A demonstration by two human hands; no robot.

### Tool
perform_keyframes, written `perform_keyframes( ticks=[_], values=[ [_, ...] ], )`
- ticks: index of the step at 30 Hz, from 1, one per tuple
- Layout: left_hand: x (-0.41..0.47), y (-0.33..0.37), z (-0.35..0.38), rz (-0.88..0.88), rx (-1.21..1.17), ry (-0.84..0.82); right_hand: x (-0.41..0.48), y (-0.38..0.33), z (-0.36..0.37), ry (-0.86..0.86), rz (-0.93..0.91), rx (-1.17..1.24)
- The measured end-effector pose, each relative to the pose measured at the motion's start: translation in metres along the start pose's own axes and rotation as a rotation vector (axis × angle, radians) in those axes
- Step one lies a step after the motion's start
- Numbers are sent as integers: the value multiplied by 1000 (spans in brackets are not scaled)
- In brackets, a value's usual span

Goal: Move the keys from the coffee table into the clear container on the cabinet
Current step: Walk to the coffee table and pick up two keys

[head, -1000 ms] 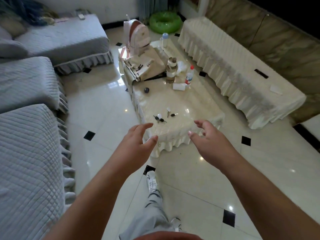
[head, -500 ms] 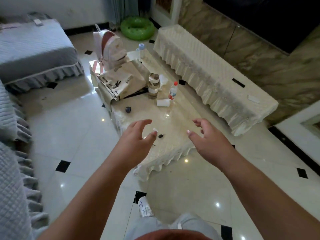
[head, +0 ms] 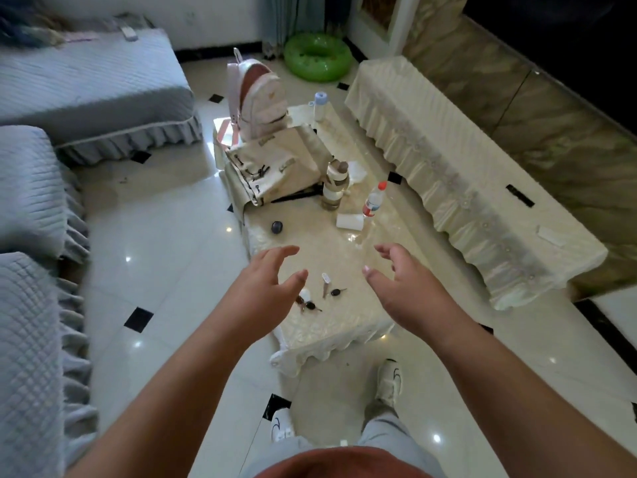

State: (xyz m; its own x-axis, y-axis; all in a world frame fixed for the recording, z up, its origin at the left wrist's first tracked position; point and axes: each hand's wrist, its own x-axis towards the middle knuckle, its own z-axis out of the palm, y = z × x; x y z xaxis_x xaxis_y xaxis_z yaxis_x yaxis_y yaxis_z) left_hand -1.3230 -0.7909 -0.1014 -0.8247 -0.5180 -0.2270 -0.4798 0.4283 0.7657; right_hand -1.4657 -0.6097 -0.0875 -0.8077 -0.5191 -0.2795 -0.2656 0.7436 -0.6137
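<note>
With both the left hand [head: 265,291] and right hand [head: 403,288] spread and empty above the keys [head: 320,298] scattered on the coffee table [head: 331,332] near its front edge, a hasty sweep could leave behind what look like separate small pieces or knock them to the floor.

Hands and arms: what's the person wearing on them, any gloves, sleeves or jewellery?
Nothing that shows. The left hand and right hand are bare, with no gloves, rings, watch or bracelets visible. Both forearms are uncovered down to the frame's edge, so no sleeves appear.
</note>
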Motion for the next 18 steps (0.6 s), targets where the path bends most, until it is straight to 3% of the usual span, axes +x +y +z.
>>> perform_keyframes(
  ticks=[8,18],
  values=[
    [40,31,5,-116,23,170,88,-3,-31,-106,-181,17],
    [104,53,61,-284,-11,288,193,36,-38,-296,-280,-39]
  ],
)
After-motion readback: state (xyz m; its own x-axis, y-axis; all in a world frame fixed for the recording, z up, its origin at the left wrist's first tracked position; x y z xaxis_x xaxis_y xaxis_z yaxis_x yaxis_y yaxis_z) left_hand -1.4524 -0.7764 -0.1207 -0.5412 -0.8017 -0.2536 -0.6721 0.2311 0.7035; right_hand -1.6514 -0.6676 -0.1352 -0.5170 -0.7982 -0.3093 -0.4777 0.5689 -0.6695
